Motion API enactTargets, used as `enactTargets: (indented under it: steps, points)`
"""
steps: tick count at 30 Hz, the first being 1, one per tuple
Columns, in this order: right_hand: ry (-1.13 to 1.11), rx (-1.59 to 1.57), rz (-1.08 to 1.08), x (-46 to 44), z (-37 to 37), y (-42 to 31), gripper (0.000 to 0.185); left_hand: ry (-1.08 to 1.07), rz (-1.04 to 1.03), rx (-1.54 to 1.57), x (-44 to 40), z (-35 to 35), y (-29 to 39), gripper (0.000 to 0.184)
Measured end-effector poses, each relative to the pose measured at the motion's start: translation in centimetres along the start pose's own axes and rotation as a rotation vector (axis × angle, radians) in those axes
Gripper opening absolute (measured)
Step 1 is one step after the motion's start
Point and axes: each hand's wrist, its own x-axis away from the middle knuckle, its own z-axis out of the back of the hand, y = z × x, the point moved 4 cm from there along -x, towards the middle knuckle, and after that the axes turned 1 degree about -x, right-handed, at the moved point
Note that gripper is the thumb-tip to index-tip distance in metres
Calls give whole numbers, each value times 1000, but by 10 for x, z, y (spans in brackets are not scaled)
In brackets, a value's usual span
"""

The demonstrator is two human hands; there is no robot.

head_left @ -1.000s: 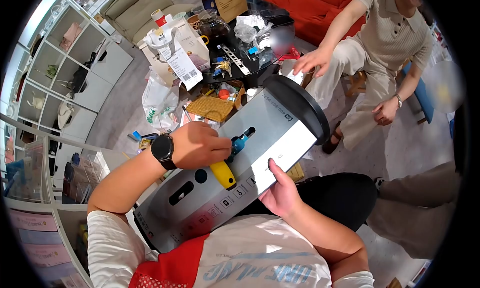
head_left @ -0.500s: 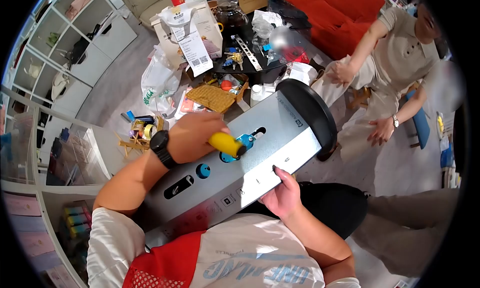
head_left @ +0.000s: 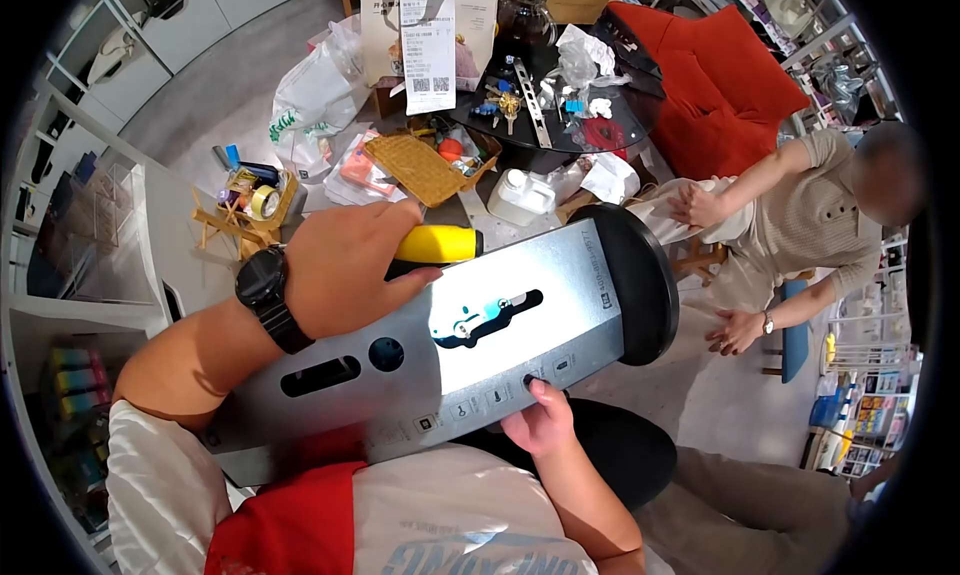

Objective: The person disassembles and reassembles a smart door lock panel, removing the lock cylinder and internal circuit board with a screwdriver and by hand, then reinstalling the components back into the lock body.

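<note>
While the silver housing (head_left: 418, 377) lies slanting before my body, over my leg, a red sofa (head_left: 725, 85) stands far beyond it. Less far beyond the housing is the black bench (head_left: 563, 135), and near this bench, also beyond the housing, there is a pale paper bag (head_left: 380, 35). Just past the housing's far edge I see a white jug (head_left: 520, 197). My right hand (head_left: 540, 415) grips the housing at its near edge; the thumb rests on the side face, and the other fingers are hidden. Above the housing's far edge, my left hand (head_left: 345, 270) is closed around a yellow handle (head_left: 435, 243). Smallest are the keys (head_left: 510, 103), beyond the housing, upon the bench.
</note>
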Motion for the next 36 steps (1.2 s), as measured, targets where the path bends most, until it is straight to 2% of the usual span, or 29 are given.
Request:
enactTargets:
  steps: [2, 4, 6, 8, 9, 12, 14, 16, 17, 20, 24, 30, 33, 36]
  points:
    - [-71, 24, -75, 10, 43, 0, 59, -48, -11, 25, -3, -2, -1, 41]
    - [-105, 332, -192, 16, 46, -5, 58, -69, -23, 40, -5, -3, 0, 41]
    - [21, 852, -352, 34, 18, -25, 58, -58, -39, 47, -8, -3, 3, 41]
    - [-453, 1552, -455, 32, -29, -45, 55, -99, -50, 48, -9, -4, 5, 39]
    - [-446, 1548, -568, 31, -54, -53, 43, -123, -56, 50, -9, -5, 6, 38]
    - [-451, 1840, -359, 30, -114, -74, 34, -214, -67, 86, -10, -12, 10, 36]
    - [-199, 1860, 142, 19, -147, -81, 18, -224, -62, 98, -10, -16, 12, 35]
    - [-60, 2125, 572, -1, -162, -81, 14, -240, -63, 118, -10, -17, 12, 35]
    - [30, 2286, 608, -16, -162, -74, 17, -247, -56, 135, -10, -18, 10, 35]
    - [-40, 2197, 621, -34, -155, -66, 21, -282, -37, 147, -11, -20, 5, 36]
    - [-130, 2283, 578, -45, -157, -65, 11, -232, -1, 231, -7, -27, 0, 37]
    - [-150, 2362, 303, -55, -174, -63, 12, -515, 148, 276, -15, -35, -7, 38]
    - [-94, 2322, 270, -59, -180, -58, 11, -395, 147, 313, -9, -35, -4, 38]
    - [-45, 2280, 361, -60, -179, -57, 12, -290, 76, 380, -4, -39, -3, 37]
